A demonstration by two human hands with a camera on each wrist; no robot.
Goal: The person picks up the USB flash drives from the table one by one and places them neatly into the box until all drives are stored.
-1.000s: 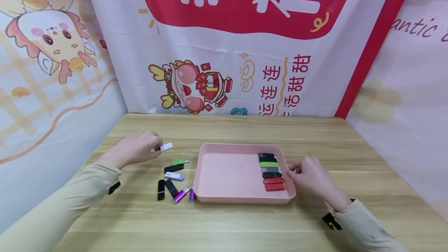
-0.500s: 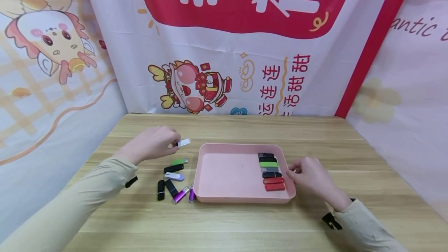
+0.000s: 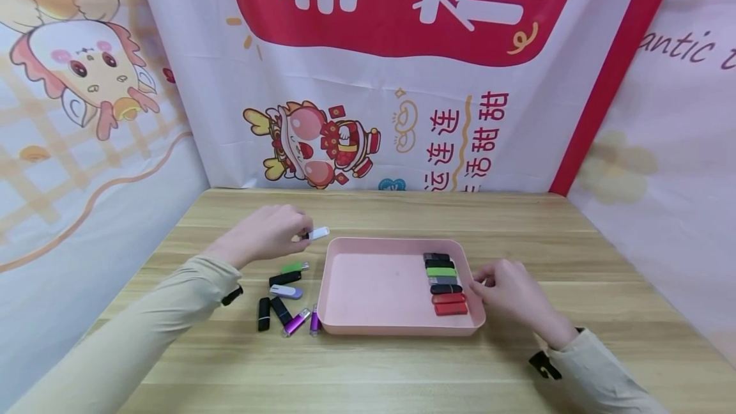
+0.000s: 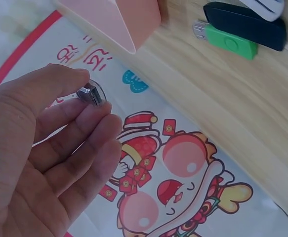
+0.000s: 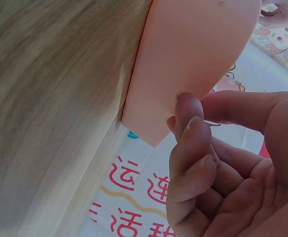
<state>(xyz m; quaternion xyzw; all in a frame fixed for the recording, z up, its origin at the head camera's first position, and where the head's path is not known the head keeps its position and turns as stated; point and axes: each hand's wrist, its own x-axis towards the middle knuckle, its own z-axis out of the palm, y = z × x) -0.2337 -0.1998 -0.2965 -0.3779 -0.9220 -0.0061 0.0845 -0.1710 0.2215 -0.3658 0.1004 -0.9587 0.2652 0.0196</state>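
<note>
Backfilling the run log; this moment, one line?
left hand: pinches white USB stick | right hand: grips pink tray at right rim | row of sticks: inside tray

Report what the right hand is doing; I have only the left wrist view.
Observer: The right hand grips the pink tray at its right-hand end.
Operator: Give me the body colour of the USB stick in the left hand; I see only its shiny end.
Observer: White, by the head view.
Operator: Now tell me what the tray holds; I get just a corner of its outside.
Observer: A row of USB sticks, side by side along its right-hand end.
</note>
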